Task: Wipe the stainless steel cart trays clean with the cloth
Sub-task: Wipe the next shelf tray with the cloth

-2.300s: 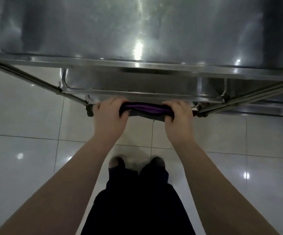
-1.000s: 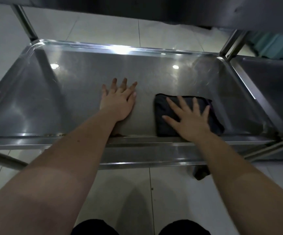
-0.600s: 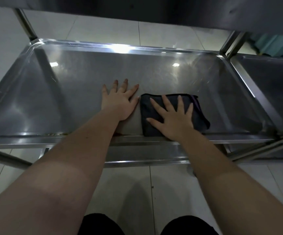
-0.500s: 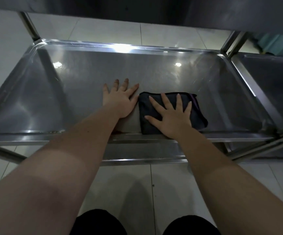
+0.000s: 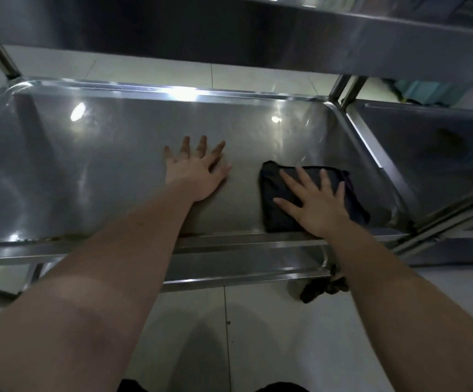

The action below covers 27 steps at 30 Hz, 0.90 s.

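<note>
Cloth (image 5: 275,199): dark, folded, flat on tray (image 5: 88,165)

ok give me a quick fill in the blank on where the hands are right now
The right hand presses flat on the dark ____.
The left hand lies flat on the bare floor of the same steel ____.
The upper shelf hangs ____ both hands.
Missing words: cloth; tray; above.
</note>
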Motion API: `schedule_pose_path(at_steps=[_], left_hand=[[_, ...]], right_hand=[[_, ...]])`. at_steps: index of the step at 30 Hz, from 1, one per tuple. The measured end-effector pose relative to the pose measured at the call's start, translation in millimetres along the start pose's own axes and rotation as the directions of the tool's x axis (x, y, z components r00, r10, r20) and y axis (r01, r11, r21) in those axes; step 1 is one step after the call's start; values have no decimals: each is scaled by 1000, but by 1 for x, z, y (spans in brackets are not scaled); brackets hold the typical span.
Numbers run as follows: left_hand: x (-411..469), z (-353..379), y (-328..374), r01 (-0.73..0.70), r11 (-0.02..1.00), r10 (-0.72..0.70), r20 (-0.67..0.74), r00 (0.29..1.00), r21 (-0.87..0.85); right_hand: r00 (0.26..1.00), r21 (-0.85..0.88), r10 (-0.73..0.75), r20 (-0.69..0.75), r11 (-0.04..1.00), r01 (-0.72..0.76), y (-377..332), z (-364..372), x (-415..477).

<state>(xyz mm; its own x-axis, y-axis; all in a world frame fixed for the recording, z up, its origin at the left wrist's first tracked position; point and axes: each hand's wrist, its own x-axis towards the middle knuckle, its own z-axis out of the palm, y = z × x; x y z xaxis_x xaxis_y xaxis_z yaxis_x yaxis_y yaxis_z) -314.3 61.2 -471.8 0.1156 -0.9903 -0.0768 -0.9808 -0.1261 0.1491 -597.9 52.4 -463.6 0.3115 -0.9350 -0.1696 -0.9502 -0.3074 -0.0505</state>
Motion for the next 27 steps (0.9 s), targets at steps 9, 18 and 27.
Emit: schedule_pose_path(at_steps=[9,18,27], left_hand=[[8,5,1,28,996,-29,15,999,88],[5,2,0,15,999,-15,8,1000,36],[4,3,-1,35,999,-35,16,999,42]], right_hand=[[993,19,109,35,994,-110,-4,-2,3],[999,6,-31,-19,1000,31,9,2,-2],[984,35,155,92,987,-159,42,-5,-15]])
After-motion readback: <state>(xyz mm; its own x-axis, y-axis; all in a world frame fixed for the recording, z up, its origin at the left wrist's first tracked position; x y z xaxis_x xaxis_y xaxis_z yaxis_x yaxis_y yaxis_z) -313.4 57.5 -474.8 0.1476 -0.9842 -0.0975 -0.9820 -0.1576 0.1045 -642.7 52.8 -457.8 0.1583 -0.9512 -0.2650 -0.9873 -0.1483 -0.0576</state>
